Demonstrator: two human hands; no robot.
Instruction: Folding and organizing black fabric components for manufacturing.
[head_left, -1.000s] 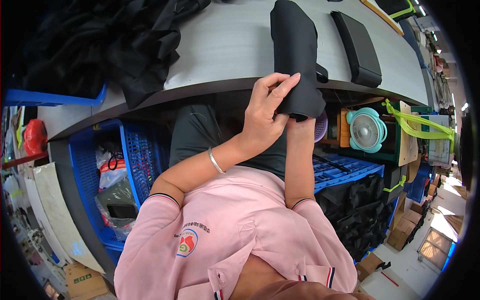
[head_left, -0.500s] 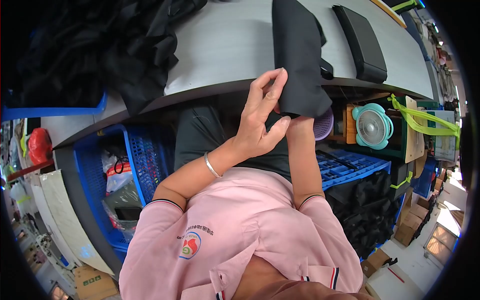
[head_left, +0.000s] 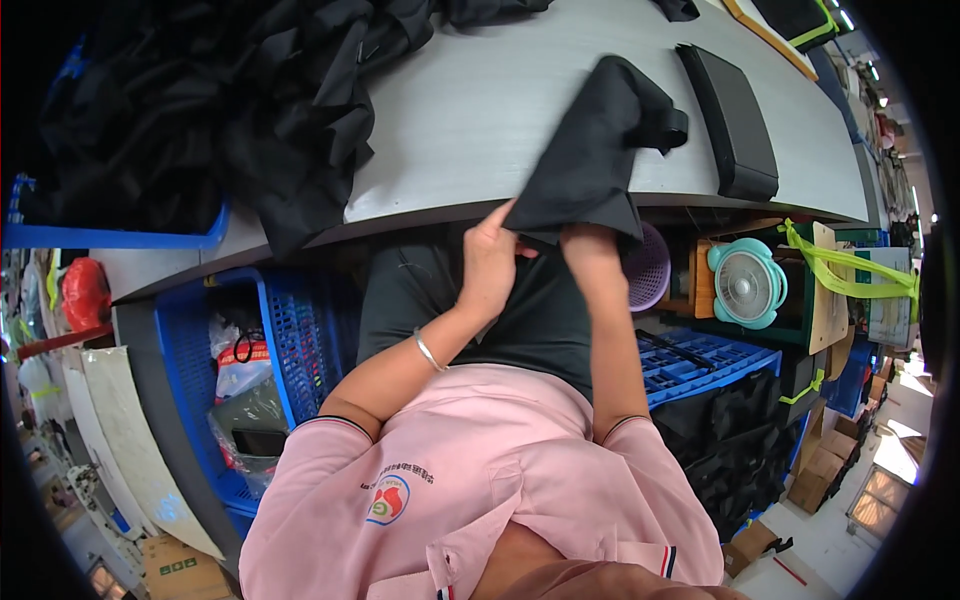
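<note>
A black fabric pouch [head_left: 590,150] with a short strap loop at its far right side slants over the table's near edge above my lap. My left hand [head_left: 490,265], with a silver bangle on its wrist, is closed on the left corner of the pouch's near edge. My right hand [head_left: 594,255] reaches up under the near edge and into the cloth. Its fingers are hidden by the fabric, so their grip does not show.
Heaped black fabric [head_left: 210,120] spills over the left of the white table [head_left: 450,120]. To the right lies a flat black case [head_left: 728,125]. Below the table stand a blue crate [head_left: 215,400] with bagged items, a purple basket [head_left: 648,268] and a turquoise fan [head_left: 747,283].
The pouch has tilted, its far end swinging nearer and its strap loop coming into view. My left hand, open beside it before, has moved down and closed on its near edge.
</note>
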